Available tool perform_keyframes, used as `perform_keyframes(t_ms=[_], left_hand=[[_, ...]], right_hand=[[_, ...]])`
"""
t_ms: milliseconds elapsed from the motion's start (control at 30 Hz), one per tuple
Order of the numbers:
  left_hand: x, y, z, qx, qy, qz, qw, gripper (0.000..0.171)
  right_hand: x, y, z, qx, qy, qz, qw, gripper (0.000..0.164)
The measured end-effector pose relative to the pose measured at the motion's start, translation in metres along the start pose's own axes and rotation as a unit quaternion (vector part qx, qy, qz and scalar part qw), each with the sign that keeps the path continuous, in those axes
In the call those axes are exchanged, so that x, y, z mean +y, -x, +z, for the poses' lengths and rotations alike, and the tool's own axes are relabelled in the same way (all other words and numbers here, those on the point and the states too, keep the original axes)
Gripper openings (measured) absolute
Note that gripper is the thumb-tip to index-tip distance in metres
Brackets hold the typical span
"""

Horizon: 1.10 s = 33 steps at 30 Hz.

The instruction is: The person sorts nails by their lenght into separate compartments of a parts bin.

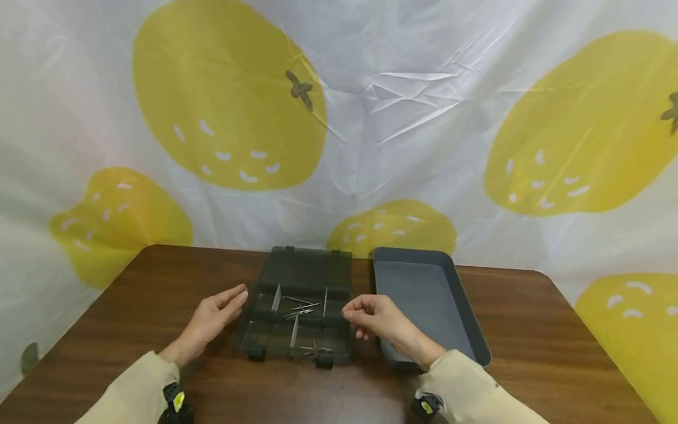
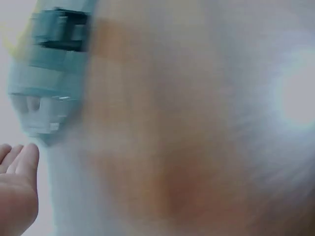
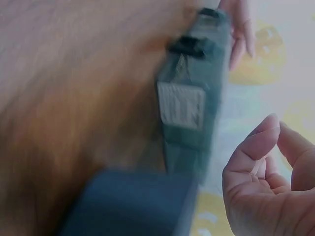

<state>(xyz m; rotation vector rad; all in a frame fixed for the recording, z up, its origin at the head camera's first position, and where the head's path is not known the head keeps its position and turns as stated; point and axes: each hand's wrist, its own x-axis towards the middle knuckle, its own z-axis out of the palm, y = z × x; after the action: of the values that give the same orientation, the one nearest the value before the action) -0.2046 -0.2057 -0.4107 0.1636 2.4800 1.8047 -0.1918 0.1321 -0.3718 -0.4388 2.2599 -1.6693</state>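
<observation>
An open box of dark see-through plastic [image 1: 269, 335] stands on the table, its lid [image 1: 312, 266] folded back. Thin metal pieces like nails [image 1: 304, 307] lie loose in its middle rear compartment, and shorter ones [image 1: 313, 350] lie in the front right compartment. Just off the box's left side is my left hand [image 1: 212, 318], fingers fairly straight and nothing in them. My right hand [image 1: 373, 315] hovers by the right side wall; its fingers bend loosely, with thumb and index tips close together. No object shows between them in the right wrist view.
A shallow grey tray [image 1: 466, 294] stands right of the box, partly under my right forearm. Two black latches [image 1: 324, 360] jut from the box's front. Behind the brown wooden table [image 1: 535, 330] hangs a white sheet with yellow fruit prints [image 1: 228, 100].
</observation>
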Motion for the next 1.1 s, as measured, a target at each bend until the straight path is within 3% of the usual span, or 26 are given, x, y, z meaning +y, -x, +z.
perform_keyframes(t_ms=[100,167,233,300,367,467,567,700,767,867,933,1033,1100], left_hand=[[0.023,-0.002,-0.005,0.013,-0.046,0.068,0.9965,0.055],[0.04,-0.002,-0.007,0.009,-0.082,0.122,0.9891,0.051],[0.057,0.002,-0.004,-0.008,-0.118,0.18,0.9766,0.048],[0.071,0.008,0.003,-0.036,-0.147,0.239,0.9591,0.048],[0.083,0.017,0.012,-0.071,-0.187,0.295,0.9342,0.052],[0.094,0.032,0.028,-0.129,-0.24,0.373,0.887,0.059],[0.096,0.046,0.045,-0.18,-0.273,0.443,0.8346,0.065],[0.089,0.061,0.063,-0.216,-0.313,0.525,0.7613,0.069],[0.085,0.066,0.07,-0.236,-0.328,0.548,0.7326,0.069],[0.078,0.069,0.078,-0.26,-0.356,0.567,0.6954,0.069],[0.075,0.07,0.081,-0.278,-0.373,0.571,0.6769,0.072],[0.071,0.071,0.085,-0.293,-0.408,0.572,0.6479,0.081],[0.068,0.072,0.086,-0.302,-0.422,0.573,0.6344,0.086]], right_hand=[[-0.009,0.012,-0.019,0.025,0.011,-0.009,1.0,0.03],[-0.015,0.022,-0.03,0.042,0.031,-0.025,0.998,0.031],[-0.018,0.035,-0.037,0.057,0.065,-0.057,0.995,0.032],[-0.019,0.05,-0.04,0.073,0.111,-0.107,0.985,0.031],[-0.017,0.065,-0.039,0.083,0.164,-0.169,0.968,0.031],[-0.011,0.088,-0.036,0.079,0.245,-0.257,0.931,0.041],[-0.004,0.107,-0.034,0.051,0.318,-0.328,0.888,0.055],[0.003,0.125,-0.032,-0.001,0.395,-0.402,0.826,0.064],[0.008,0.13,-0.031,-0.035,0.423,-0.431,0.796,0.064],[0.015,0.134,-0.03,-0.082,0.454,-0.455,0.762,0.069],[0.021,0.135,-0.028,-0.103,0.478,-0.46,0.742,0.072],[0.027,0.135,-0.026,-0.12,0.497,-0.471,0.718,0.075],[0.03,0.135,-0.025,-0.124,0.504,-0.478,0.709,0.073]])
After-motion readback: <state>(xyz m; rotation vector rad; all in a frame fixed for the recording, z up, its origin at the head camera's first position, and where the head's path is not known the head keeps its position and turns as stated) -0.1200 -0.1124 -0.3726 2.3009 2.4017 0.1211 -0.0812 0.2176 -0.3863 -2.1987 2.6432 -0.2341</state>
